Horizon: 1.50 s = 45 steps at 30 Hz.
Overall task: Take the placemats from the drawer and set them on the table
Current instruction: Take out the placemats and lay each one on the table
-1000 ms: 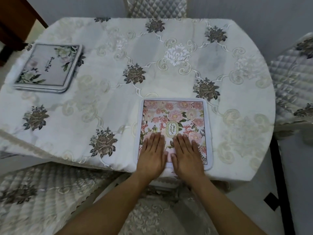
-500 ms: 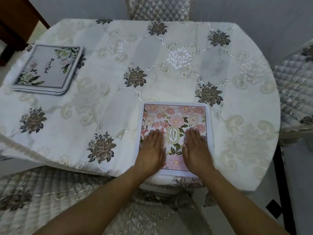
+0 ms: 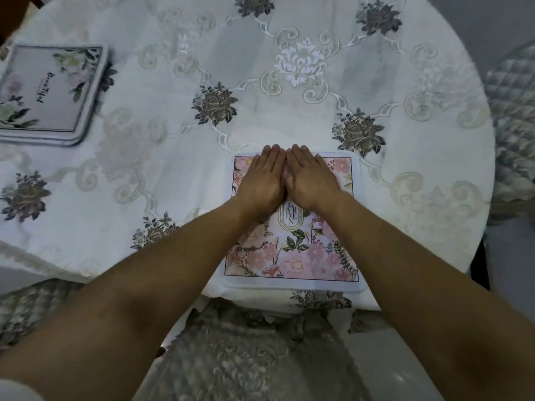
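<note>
Item 1. Pink floral placemat [image 3: 292, 250]: lying flat on the tablecloth [image 3: 162, 175] at the near edge of the round table, right of centre. Its white border is sitting just inside the table rim. A "GARDEN" emblem is showing at its middle, just below the wrists.

Item 2. Left hand [image 3: 262, 180]: resting palm down on the far half of the pink floral placemat, left of its centre line. The fingers are lying straight and close together, gripping nothing. The fingertips are reaching the mat's far border, at or just over its edge.

Item 3. Right hand [image 3: 311, 180]: resting palm down on the same far half, right of the centre line. The fingers are likewise lying straight and together, holding nothing. Its inner edge is touching the left hand, so the two are forming a shallow wedge pointing away from the person. Both forearms are crossing over the mat's near half, covering part of its print.

Item 4. Stack of placemats [image 3: 49, 91]: sitting at the far left of the table, well apart from both hands. The top one is showing a pale grey face with white and green flowers, and layered edges are showing beneath it.

Item 5. Cushioned chair seat [image 3: 254, 366]: standing below the table's near edge, between the forearms.

Item 6. Quilted chair [image 3: 515, 111]: standing beside the table's right rim.
</note>
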Tool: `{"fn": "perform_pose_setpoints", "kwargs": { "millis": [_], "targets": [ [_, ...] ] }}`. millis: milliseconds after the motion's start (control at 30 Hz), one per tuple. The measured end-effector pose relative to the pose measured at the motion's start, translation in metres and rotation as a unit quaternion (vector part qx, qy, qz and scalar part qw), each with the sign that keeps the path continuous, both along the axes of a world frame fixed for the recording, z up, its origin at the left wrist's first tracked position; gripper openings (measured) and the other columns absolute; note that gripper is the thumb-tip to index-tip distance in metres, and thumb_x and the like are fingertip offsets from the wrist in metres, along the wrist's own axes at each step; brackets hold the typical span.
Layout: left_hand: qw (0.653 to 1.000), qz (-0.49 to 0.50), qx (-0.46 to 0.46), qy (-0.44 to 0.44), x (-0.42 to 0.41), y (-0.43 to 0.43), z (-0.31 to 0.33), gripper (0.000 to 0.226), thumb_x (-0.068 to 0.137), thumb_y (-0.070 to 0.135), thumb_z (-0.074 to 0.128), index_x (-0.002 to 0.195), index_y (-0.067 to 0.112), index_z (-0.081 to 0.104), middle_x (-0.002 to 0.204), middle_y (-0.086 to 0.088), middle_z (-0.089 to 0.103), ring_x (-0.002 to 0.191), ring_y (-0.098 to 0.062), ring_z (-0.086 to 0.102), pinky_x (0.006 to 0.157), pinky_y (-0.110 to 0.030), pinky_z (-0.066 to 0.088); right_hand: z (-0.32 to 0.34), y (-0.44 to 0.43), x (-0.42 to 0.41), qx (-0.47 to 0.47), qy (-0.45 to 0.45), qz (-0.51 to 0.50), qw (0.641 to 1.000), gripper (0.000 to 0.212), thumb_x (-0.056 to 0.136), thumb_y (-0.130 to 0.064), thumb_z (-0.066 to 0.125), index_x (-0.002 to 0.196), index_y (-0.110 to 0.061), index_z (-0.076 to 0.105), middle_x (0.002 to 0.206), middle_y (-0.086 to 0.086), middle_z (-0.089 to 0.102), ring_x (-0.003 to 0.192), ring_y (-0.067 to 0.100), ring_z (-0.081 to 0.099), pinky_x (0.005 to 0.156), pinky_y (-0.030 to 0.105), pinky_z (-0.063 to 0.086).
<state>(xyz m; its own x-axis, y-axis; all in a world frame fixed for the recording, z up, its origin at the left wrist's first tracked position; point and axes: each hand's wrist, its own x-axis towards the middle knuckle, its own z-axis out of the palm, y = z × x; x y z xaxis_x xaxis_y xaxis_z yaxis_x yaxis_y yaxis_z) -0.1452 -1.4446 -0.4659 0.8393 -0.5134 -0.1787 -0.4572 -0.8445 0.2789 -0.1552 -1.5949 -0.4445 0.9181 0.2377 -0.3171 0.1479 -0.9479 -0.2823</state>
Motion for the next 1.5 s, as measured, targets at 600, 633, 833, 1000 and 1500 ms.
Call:
{"fn": "perform_pose_setpoints", "kwargs": {
  "millis": [600,633,833,1000,1500],
  "targets": [
    [0.996,0.088,0.021,-0.006,-0.133,0.090,0.005,0.061,0.103,0.035,0.023,0.149,-0.005,0.018,0.156,-0.028,0.018,0.146,-0.041,0.016,0.119,-0.048,0.011,0.007,-0.047,-0.157,0.000,0.032,-0.101,0.994,0.071,0.093,-0.040,0.014,0.154,-0.004,0.006,0.163,0.015,0.000,0.151,0.028,-0.002,0.120,0.038,0.001],
    [0.996,0.084,0.026,0.005,-0.146,0.093,0.005,0.061,0.103,0.034,0.023,0.149,-0.005,0.018,0.156,-0.028,0.018,0.145,-0.042,0.017,0.118,-0.048,0.011,0.011,-0.043,-0.176,-0.001,0.045,-0.106,0.993,0.072,0.093,-0.040,0.014,0.154,-0.004,0.005,0.163,0.015,0.000,0.151,0.029,-0.002,0.119,0.037,0.000],
    [0.991,0.050,0.094,0.087,-0.164,0.101,0.043,0.069,0.098,0.041,0.013,0.150,-0.004,0.011,0.158,-0.027,0.013,0.146,-0.041,0.014,0.119,-0.049,0.012,0.052,-0.026,-0.201,-0.019,0.113,-0.140,0.984,0.054,0.101,-0.028,0.028,0.144,0.004,0.029,0.153,0.023,0.029,0.143,0.034,0.026,0.114,0.044,0.028],
    [0.995,0.043,0.068,0.052,-0.160,0.111,0.116,0.048,0.093,0.040,0.047,0.131,0.011,0.045,0.128,-0.012,0.056,0.114,-0.031,0.055,0.095,-0.041,0.042,0.121,0.007,-0.212,-0.017,0.066,-0.154,0.986,0.037,0.097,-0.031,0.039,0.120,-0.005,0.051,0.123,0.016,0.055,0.116,0.033,0.053,0.092,0.040,0.046],
    [0.969,0.216,0.048,-0.111,-0.283,0.243,0.245,0.031,0.091,0.045,0.050,0.103,0.017,0.054,0.100,-0.007,0.061,0.093,-0.028,0.058,0.074,-0.037,0.046,0.250,0.104,-0.286,0.040,-0.112,-0.050,0.992,0.021,0.093,-0.035,0.047,0.088,-0.015,0.053,0.084,0.005,0.056,0.075,0.021,0.054,0.067,0.036,0.047]
  ]
}}
